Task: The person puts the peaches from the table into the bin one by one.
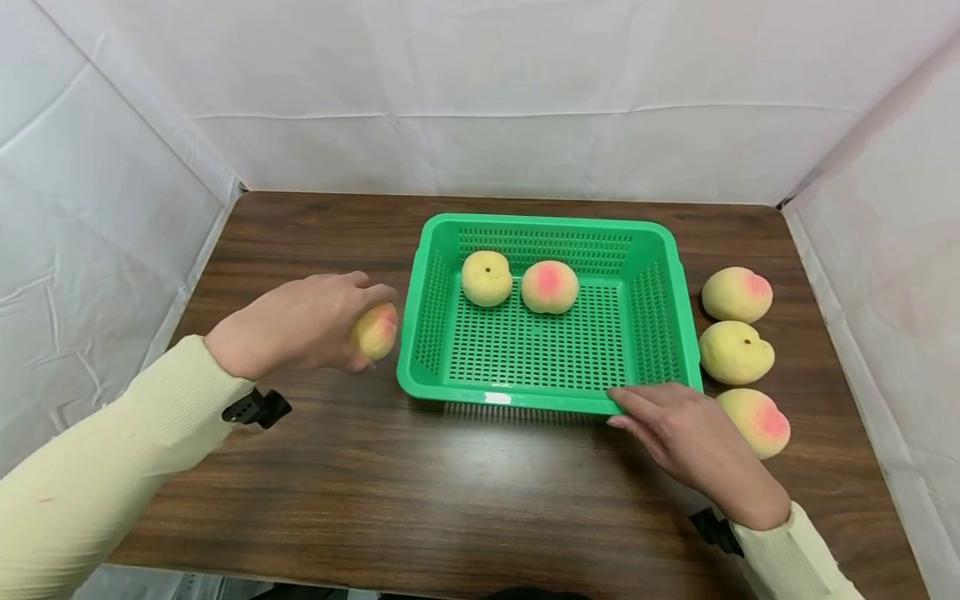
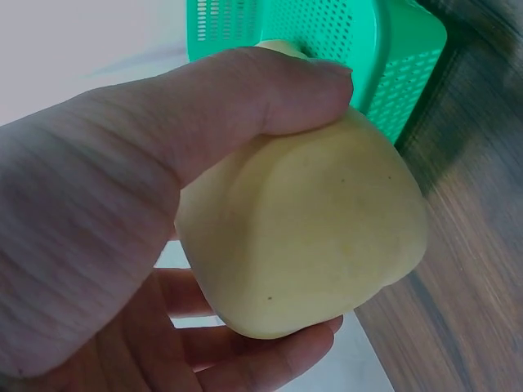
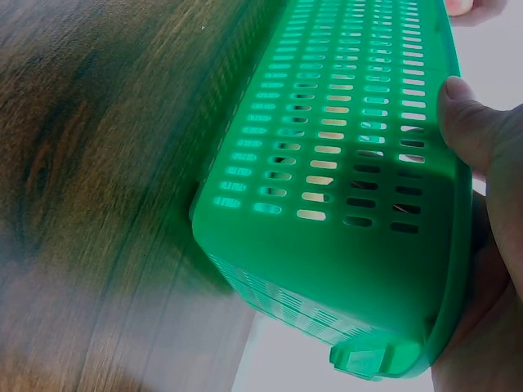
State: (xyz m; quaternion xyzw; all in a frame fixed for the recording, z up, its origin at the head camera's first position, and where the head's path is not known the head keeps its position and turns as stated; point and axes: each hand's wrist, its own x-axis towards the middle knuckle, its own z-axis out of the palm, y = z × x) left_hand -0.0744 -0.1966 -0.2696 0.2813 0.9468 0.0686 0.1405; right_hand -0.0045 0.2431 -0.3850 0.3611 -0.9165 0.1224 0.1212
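My left hand [image 1: 311, 321] holds a yellow peach with a pink blush [image 1: 375, 332] just left of a green plastic basket [image 1: 525, 401]. In the left wrist view the thumb lies over the top of the peach [image 2: 319, 220] and fingers curl beneath it. At the basket's near right corner my right hand [image 1: 686, 437] grips the rim. The right wrist view shows the thumb [image 3: 470, 122] on the outside of the basket wall [image 3: 327, 253], with the other fingers behind the rim. Inside the basket, towards the back, are a peach [image 1: 487, 279] and a pinker peach [image 1: 550, 287].
Along the basket's right side stand three more peaches in a column: a far one [image 1: 737, 295], a middle one [image 1: 737, 353] and a near one [image 1: 757, 422], partly behind the right hand. White sheeting [image 1: 525, 150] encloses the brown wooden table [image 1: 420, 517] at the back and sides.
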